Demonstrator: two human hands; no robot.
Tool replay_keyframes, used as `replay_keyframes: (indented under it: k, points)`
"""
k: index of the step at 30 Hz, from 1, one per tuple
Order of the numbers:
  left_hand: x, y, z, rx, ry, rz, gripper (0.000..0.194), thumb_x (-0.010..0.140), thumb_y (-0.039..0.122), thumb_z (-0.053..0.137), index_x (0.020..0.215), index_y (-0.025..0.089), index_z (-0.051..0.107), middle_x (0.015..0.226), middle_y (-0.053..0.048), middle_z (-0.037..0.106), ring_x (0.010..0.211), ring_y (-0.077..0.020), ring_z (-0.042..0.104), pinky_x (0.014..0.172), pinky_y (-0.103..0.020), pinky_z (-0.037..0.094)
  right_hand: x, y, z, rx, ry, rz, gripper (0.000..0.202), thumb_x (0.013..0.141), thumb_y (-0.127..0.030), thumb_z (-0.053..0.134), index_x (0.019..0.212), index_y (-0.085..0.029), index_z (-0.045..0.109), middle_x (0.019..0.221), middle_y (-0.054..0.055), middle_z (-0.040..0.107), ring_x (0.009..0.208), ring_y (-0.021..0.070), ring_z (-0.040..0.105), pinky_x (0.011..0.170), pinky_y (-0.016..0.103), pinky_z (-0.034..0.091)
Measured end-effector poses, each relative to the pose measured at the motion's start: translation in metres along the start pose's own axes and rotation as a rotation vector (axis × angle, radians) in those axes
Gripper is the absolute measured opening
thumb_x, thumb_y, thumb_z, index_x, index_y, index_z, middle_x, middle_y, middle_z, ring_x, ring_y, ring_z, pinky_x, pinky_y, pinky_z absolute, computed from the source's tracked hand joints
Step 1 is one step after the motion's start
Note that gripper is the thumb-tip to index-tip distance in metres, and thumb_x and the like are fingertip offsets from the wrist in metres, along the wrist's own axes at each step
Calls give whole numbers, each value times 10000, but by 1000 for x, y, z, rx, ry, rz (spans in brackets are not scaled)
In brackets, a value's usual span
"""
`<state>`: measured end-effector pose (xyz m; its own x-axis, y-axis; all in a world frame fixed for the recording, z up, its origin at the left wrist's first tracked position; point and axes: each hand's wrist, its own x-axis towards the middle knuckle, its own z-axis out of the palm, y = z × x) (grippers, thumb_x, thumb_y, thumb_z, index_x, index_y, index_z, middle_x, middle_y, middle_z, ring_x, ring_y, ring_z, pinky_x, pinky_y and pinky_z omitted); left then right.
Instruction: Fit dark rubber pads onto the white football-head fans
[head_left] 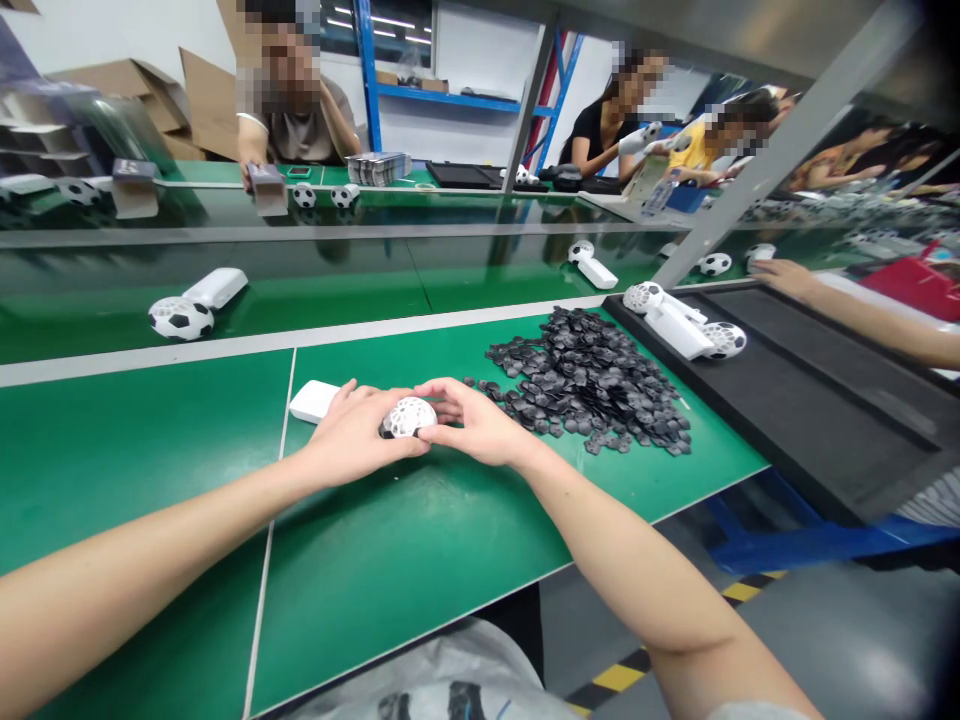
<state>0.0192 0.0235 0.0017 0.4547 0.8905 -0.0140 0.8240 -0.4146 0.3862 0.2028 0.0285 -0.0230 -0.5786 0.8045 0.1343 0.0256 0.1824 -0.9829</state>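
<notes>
A soccer-ball handheld fan (412, 416) lies between my hands just above the green table, its white openwork ball head facing up. The white handle (313, 401) sticks out to the left behind my left hand (360, 428). That hand wraps the left side of the ball, its thumb along the near edge, where some black shows. My right hand (476, 425) curls around the right side, with thumb and fingertips at the ball; whether a small piece is pinched there is hidden. Just right of my right hand spreads a heap of small black pentagonal pieces (592, 380).
A black tray (825, 400) at the right holds several white fans (679, 325). Beyond the table's pale edge strip runs a green conveyor (337, 285) carrying a finished-looking ball fan (181, 318). A slanted metal post (750, 170) crosses the right. Co-workers sit across and at right.
</notes>
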Motion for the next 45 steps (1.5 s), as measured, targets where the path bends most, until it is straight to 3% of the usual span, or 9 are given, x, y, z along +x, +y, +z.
replay_keyframes:
  k: [5, 10, 13, 17, 20, 25, 30, 33, 45]
  points:
    - [-3, -4, 2, -17, 0, 41, 596, 703, 615, 532, 1170, 246, 505, 1005, -49, 595, 977, -271, 484, 962, -521, 277, 8, 5, -9, -46, 85, 11, 343, 734, -251, 622, 1049, -192, 499, 1108, 64, 570, 992, 155, 568, 884, 342, 456]
    - [-7, -10, 6, 29, 50, 124, 658, 683, 658, 524, 1185, 236, 473, 1098, -64, 572, 1085, -281, 444, 1047, -565, 95, 15, 15, -44, -800, 524, 98, 197, 803, -276, 547, 950, -174, 629, 1002, 87, 587, 963, 199, 516, 883, 371, 410]
    - [-8, -11, 5, 54, 41, 154, 634, 699, 638, 518, 1177, 224, 474, 1135, -82, 556, 1137, -302, 414, 1043, -586, 82, 13, 20, -50, -1100, 478, 201, 210, 794, -288, 568, 957, -201, 667, 978, 94, 593, 982, 235, 475, 864, 367, 394]
    - [-13, -6, 2, 45, -86, 158, 614, 757, 526, 509, 1286, 248, 368, 1360, -95, 378, 1304, -355, 162, 1023, -612, 108, 13, 20, -43, -1232, 357, 185, 185, 817, -261, 540, 922, -212, 684, 920, 90, 625, 898, 214, 511, 801, 330, 403]
    - [-21, 1, 6, -16, -53, 7, 637, 773, 533, 486, 1322, 270, 300, 1450, -94, 204, 1325, -375, 37, 1004, -626, 156, 14, 16, -39, -1242, 337, 171, 174, 819, -208, 521, 862, -188, 688, 871, 114, 636, 846, 220, 548, 758, 342, 412]
    - [-23, -2, 9, -194, -76, 60, 586, 786, 442, 507, 1298, 237, 307, 1424, -88, 268, 1345, -304, 29, 1056, -511, 206, 12, 14, -38, -1167, 355, 130, 241, 842, -129, 430, 940, -162, 648, 902, 107, 649, 872, 193, 577, 797, 330, 422]
    - [-15, -18, 0, -253, -141, 71, 644, 741, 365, 561, 1314, 259, 289, 1474, -96, 111, 1331, -289, 154, 1070, -453, 199, 5, 9, -27, -499, 295, -13, 158, 791, -213, 534, 925, -157, 596, 876, 38, 645, 786, 124, 589, 743, 275, 466]
    - [-13, -20, -4, -293, -140, 79, 639, 721, 334, 566, 1300, 242, 312, 1469, -100, 137, 1335, -278, 138, 1075, -451, 179, 1, -1, -18, -339, 188, -68, 115, 767, -258, 575, 822, -159, 599, 803, 11, 626, 735, 114, 571, 717, 274, 462]
    - [-7, -28, -6, -355, -202, 219, 595, 694, 219, 529, 1260, 232, 345, 1407, -42, 312, 1352, -233, 56, 1095, -435, 134, -3, -10, -7, -503, -11, -235, 144, 853, -204, 479, 917, -186, 606, 908, 27, 593, 873, 121, 539, 821, 272, 416]
